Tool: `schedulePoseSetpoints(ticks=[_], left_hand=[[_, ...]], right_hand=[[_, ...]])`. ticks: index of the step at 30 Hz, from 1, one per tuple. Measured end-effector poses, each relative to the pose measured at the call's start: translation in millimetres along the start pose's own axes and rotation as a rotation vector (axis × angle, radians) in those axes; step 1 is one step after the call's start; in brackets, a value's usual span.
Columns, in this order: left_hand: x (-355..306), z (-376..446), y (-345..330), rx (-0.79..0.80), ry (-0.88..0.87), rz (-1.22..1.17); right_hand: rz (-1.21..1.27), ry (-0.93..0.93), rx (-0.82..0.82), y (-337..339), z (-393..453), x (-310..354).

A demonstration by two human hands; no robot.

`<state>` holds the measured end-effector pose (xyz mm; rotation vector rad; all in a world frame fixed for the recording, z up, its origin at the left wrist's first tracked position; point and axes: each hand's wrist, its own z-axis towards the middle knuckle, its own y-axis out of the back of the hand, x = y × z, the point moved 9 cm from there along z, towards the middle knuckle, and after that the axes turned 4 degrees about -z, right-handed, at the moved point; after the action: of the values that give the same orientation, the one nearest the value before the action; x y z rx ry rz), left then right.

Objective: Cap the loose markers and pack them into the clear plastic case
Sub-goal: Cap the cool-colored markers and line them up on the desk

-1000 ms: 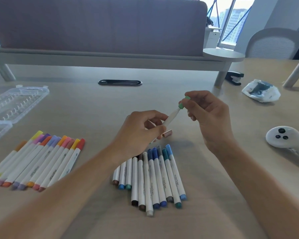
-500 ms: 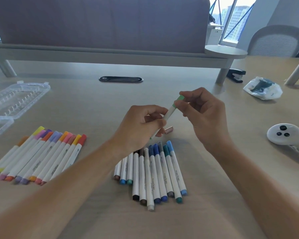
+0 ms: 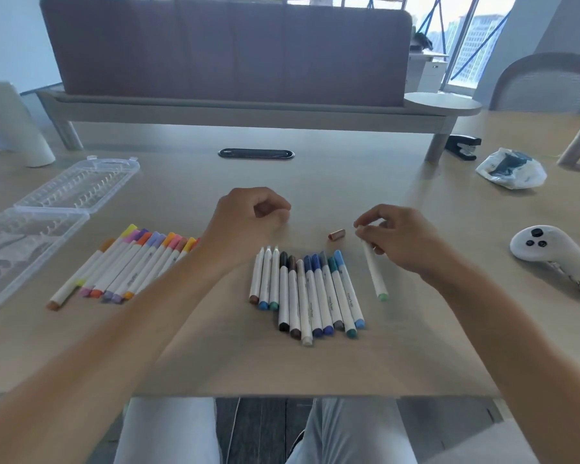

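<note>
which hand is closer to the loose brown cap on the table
Right. The right hand, pinching the green marker, sits just right of the brown cap; the left hand is farther off to its left.

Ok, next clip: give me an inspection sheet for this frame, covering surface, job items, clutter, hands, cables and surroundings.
Surface: light wooden table, with a black oval grommet.
Job's things: open clear plastic case at left, no markers visible inside; row of warm-coloured capped markers beside it; middle row of blue, brown and black markers, three leftmost uncapped; loose brown cap.
Clutter: white game controller, crumpled plastic bag, black stapler.
Hands: left hand curled, holding nothing seen; right hand pinches a white marker with green end.
Cables: one thin cord under the table.
Surroundings: mauve bench, grey chair, windows.
</note>
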<state>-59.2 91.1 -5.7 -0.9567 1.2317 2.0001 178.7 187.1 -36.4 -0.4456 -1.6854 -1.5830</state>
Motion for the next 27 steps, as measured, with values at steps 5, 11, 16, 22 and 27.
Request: schedulePoseSetpoints(ticks=[5,11,16,22,27], left_hand=[[25.3,-25.0,22.7,-0.098,0.078,0.067],[34.5,-46.1,22.7,-0.089,0.092,0.095],[36.7,-52.8,17.8,-0.071,0.079,0.174],[39.0,-57.2,12.0,-0.012,0.097,0.263],[43.4,-55.8,17.5,-0.016,0.147,0.264]], right_hand=[[-0.174,0.031,-0.022,-17.1,-19.9,-0.1],[-0.295,0.052,-0.063,-22.8,-32.4,2.7],[-0.3,0.071,-0.098,-18.4,-37.5,6.8],[-0.326,0.064,-0.098,-21.5,-31.9,8.6],[-0.366,0.096,-0.082,-28.5,-26.9,18.2]])
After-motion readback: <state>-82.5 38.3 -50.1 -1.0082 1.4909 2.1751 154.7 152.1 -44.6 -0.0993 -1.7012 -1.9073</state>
